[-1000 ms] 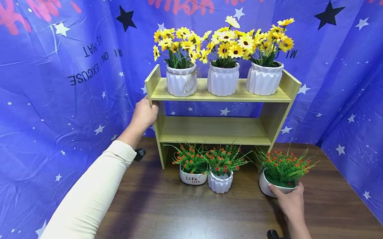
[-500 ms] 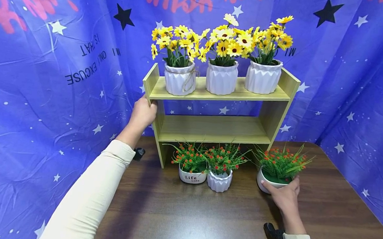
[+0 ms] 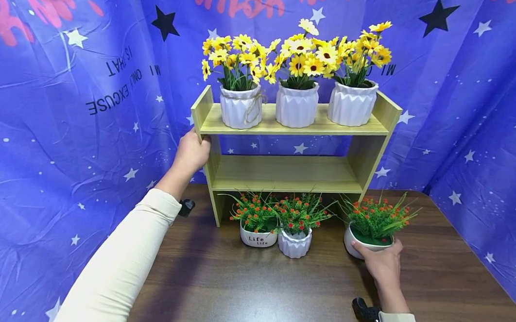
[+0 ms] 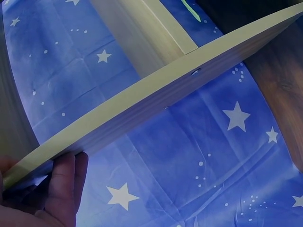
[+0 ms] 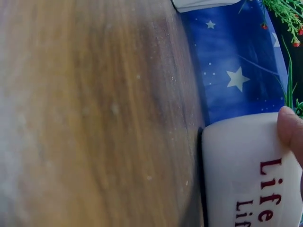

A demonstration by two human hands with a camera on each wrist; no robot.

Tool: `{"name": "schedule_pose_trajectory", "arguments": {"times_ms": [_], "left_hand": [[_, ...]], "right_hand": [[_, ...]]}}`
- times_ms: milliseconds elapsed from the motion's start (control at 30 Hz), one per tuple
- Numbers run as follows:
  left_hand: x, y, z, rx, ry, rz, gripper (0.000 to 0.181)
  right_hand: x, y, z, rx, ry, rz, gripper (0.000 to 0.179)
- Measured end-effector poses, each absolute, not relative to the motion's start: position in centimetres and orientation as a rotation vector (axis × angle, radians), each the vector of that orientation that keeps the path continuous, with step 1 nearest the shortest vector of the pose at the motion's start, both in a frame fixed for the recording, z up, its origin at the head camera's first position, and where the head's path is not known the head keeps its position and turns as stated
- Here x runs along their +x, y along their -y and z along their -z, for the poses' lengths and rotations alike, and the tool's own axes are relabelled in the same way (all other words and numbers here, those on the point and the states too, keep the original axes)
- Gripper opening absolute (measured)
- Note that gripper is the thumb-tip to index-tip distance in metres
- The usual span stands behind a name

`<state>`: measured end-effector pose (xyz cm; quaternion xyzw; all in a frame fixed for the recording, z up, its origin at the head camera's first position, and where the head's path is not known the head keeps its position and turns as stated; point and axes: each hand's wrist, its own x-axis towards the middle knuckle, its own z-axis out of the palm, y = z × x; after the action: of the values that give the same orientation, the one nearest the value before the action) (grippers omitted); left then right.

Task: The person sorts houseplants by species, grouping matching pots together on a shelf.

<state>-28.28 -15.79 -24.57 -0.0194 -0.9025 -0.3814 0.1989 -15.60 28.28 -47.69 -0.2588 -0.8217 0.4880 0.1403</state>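
My left hand (image 3: 192, 151) grips the left side panel of a pale wooden shelf (image 3: 288, 174). In the left wrist view, my fingers curl around the panel edge (image 4: 142, 90). On the right, my right hand (image 3: 383, 268) holds a white oval pot (image 3: 351, 242) of red-flowered greenery, thumb at its front rim. Red "Life" lettering marks that pot (image 5: 236, 156) in the right wrist view, with my thumb (image 5: 292, 132) on its rim; the other fingers are mostly hidden. A white "Life" pot (image 3: 258, 239) and a fluted white pot (image 3: 294, 245), both red-flowered, stand side by side before the shelf.
Three white pots of yellow flowers, left (image 3: 241, 109), middle (image 3: 297, 107) and right (image 3: 352, 106), line the top board. A brown wooden table (image 3: 251, 292) supports everything. Blue star-printed cloth (image 3: 65, 170) hangs behind and at both sides.
My right hand and its pot have shifted slightly forward and left, toward the shelf. My left hand keeps its grip on the panel. The whole head view has drifted slightly.
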Motion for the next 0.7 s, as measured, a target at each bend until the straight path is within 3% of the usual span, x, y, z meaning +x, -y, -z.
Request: {"name": "schedule_pose_trajectory", "arguments": {"times_ms": [233,700], "left_hand": [[-28.3,15.8,24.6,-0.066,2.534,1.058,0.032],[-28.3,15.9,24.4,-0.064,2.525,1.093,0.035]], "right_hand": [[-14.2,-28.0,46.9,-0.69,2.304,-1.497,0.114],[-12.4,-27.0,41.4,-0.568,2.334,-1.418,0.115]]}}
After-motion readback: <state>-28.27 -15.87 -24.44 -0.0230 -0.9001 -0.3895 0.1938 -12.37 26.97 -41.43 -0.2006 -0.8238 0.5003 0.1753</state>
